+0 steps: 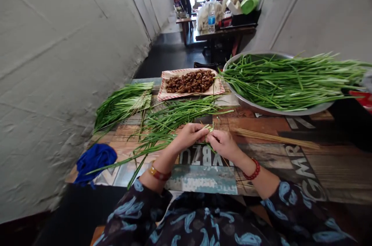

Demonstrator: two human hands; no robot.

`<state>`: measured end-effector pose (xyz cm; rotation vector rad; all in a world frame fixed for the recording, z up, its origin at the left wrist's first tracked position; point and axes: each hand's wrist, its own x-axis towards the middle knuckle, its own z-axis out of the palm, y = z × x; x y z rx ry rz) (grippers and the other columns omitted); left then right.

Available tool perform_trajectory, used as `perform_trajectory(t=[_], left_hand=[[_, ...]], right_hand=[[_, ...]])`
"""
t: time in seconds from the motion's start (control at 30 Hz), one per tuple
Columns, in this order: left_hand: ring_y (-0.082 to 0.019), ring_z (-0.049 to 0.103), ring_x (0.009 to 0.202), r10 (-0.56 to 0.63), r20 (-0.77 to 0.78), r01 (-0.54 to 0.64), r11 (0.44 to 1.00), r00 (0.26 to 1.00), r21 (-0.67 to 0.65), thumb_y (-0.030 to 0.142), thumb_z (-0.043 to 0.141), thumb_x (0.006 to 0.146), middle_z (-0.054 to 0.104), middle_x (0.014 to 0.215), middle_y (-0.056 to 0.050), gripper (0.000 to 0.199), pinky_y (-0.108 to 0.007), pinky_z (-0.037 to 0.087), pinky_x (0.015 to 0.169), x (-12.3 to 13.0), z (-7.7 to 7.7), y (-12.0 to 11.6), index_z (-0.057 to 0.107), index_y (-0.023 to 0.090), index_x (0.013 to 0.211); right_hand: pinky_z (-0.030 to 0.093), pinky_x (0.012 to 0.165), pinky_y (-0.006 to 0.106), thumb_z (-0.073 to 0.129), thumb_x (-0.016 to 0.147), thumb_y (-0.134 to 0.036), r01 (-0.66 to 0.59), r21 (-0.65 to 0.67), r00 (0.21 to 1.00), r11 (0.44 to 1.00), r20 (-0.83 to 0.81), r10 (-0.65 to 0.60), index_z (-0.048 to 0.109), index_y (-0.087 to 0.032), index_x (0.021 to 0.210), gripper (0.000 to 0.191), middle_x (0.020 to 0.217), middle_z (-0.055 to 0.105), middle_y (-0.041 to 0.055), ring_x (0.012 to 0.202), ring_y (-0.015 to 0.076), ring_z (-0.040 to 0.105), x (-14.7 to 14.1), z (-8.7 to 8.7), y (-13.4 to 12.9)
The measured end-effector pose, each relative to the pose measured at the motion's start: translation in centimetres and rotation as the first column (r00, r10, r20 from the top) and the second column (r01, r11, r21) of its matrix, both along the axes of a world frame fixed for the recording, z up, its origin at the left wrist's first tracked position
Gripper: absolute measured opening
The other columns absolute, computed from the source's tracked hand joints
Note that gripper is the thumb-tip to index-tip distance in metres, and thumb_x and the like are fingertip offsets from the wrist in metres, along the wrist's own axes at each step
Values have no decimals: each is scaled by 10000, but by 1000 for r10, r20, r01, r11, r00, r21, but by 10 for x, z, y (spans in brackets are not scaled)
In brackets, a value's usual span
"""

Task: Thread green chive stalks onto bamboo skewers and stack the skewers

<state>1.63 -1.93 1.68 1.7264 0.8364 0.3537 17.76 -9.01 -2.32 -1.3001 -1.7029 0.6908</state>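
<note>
Both hands meet over the middle of the patterned table. My left hand (190, 135) is closed on the pale ends of a few green stalks (209, 128), whose leaves appear to trail left under my forearm. My right hand (222, 143) is closed at the same pale ends, its fingertips touching those of the left. Just beyond the hands lies a loose pile of long green stalks (177, 114). To its left sits a neater bundle (124, 102). Thin brown sticks (276, 138) lie to the right of my right hand.
A paper-lined tray (192, 94) of brown pieces stands at the table's far edge. A large metal bowl (296, 112) heaped with green stalks is at the far right. A blue cloth (95, 162) lies front left. Farther back, another table (226, 33) holds bags and a bottle.
</note>
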Motion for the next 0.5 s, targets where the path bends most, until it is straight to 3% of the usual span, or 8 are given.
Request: perform_trajectory(t=[0.13, 0.23, 0.37, 0.5], left_hand=[[-140, 597, 715, 111, -1, -109, 977, 994, 182, 402, 570, 861, 684, 778, -53, 320, -230, 451, 660, -10, 7, 17, 699, 112, 820], [-157, 621, 760, 230, -9, -207, 892, 973, 402, 366, 540, 888, 701, 827, -72, 304, -249, 470, 699, -17, 11, 41, 713, 116, 897], [-170, 637, 808, 164, -161, -36, 800, 973, 598, 243, 533, 890, 708, 873, -73, 214, -267, 478, 747, -12, -1, 64, 723, 143, 896], [-220, 641, 903, 276, -333, 74, 660, 901, 747, 218, 454, 924, 688, 984, -108, 273, -319, 484, 814, -2, -14, 70, 716, 147, 952]], right_hand=[[351, 542, 220, 474, 889, -190, 2, -45, 1000, 999, 2, -2, 627, -169, 677, 262, 501, 517, -36, 487, 95, 476, 1, -4, 1], [352, 550, 219, 477, 901, -201, 2, -46, 1000, 999, -2, -3, 628, -166, 676, 273, 519, 537, -29, 501, 94, 483, 2, -4, 2], [367, 581, 215, 487, 895, -182, 10, -16, 1000, 1000, -14, -11, 637, -167, 675, 266, 592, 607, -8, 561, 96, 530, 1, -5, 4], [380, 607, 209, 501, 880, -154, 5, 17, 999, 1000, -38, -4, 641, -165, 664, 258, 642, 642, 3, 602, 97, 559, 0, -8, 8]])
